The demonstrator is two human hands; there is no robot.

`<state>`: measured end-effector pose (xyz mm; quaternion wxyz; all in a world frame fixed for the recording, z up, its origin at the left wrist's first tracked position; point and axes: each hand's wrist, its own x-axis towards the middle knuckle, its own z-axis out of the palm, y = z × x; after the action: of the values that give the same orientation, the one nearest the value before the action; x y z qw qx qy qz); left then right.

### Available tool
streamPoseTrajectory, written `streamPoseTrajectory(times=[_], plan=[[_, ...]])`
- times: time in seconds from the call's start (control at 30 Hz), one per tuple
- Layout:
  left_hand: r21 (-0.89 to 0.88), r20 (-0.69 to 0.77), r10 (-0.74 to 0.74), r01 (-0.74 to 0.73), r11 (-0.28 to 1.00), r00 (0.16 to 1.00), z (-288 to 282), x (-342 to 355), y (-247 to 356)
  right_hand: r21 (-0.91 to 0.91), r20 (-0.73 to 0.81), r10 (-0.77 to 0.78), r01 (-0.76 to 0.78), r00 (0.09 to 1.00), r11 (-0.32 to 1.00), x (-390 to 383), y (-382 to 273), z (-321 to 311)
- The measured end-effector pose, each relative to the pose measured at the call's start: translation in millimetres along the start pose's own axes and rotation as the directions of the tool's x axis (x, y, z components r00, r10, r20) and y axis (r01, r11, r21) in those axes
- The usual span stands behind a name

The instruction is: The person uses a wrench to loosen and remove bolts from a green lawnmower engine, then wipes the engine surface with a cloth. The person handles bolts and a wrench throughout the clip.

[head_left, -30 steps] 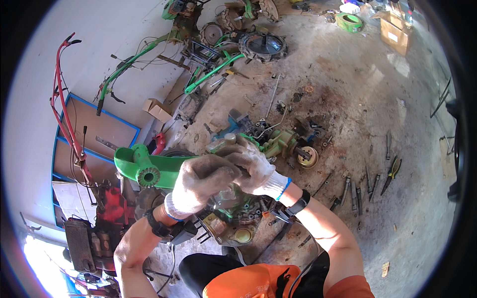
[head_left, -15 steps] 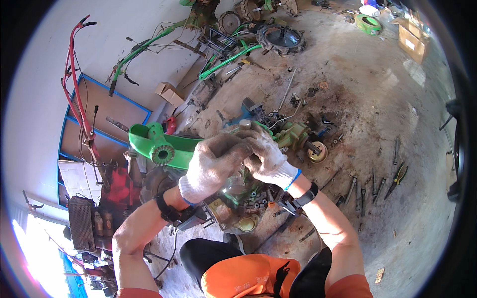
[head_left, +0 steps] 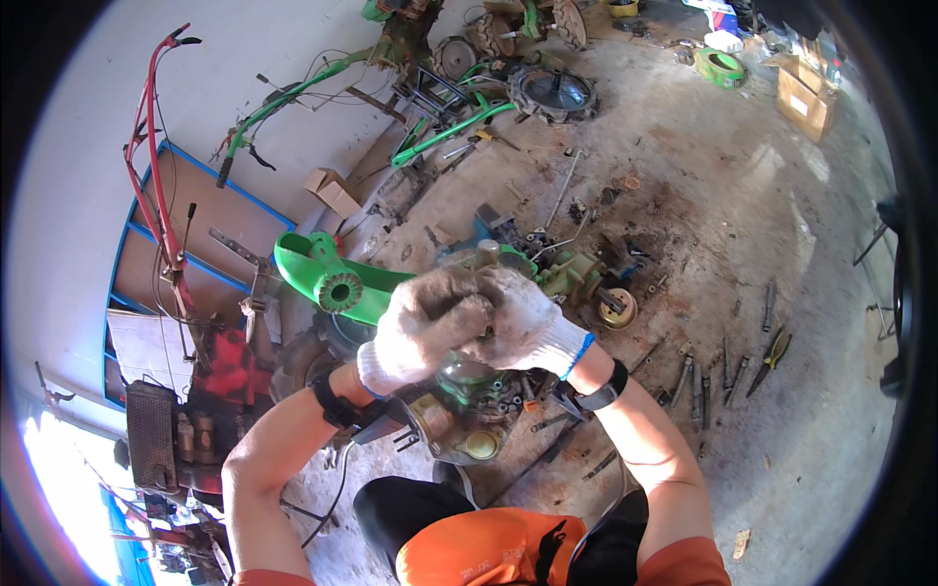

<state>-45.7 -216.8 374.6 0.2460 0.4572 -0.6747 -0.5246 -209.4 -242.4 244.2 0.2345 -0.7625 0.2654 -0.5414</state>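
Observation:
My left hand (head_left: 415,327) and my right hand (head_left: 521,320), both in soiled white knit gloves, meet in front of me with their fingers curled and pressed together. Whatever they hold between them is hidden by the gloves. Just beyond the fingers shows the top of a short grey metal cylinder (head_left: 487,253). A bright green curved housing (head_left: 376,296) with a toothed round boss (head_left: 340,291) reaches out to the left from behind my left hand. Below the hands lies a greasy machine assembly (head_left: 459,381), partly covered by my wrists.
Wrenches and sockets (head_left: 697,391) and yellow-handled pliers (head_left: 777,352) lie on the floor at right. A green gearbox part with a brass-coloured pulley (head_left: 618,308) sits beyond my right hand. Red machinery (head_left: 230,366) stands at left; a cardboard box (head_left: 806,103) is far right.
My hands have drawn closer together, the right one shifting slightly left and down. The green curved housing has moved a little to the right. The whole view has shifted slightly.

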Motion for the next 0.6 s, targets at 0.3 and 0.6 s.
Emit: streamPoseTrajectory(times=[0.3,0.6], plan=[[0.201,-0.025,-0.087,0.091,0.975,0.996,-2.1,3.1,0.8,0.031,0.017,-0.031,0.031,0.999,0.999,-8.0,24.3,17.7],[0.337,-0.250,-0.045,0.130,0.932,0.967,15.9,2.5,3.4,-0.078,0.077,0.061,-0.055,0.995,0.995,-16.5,34.9,32.7]])
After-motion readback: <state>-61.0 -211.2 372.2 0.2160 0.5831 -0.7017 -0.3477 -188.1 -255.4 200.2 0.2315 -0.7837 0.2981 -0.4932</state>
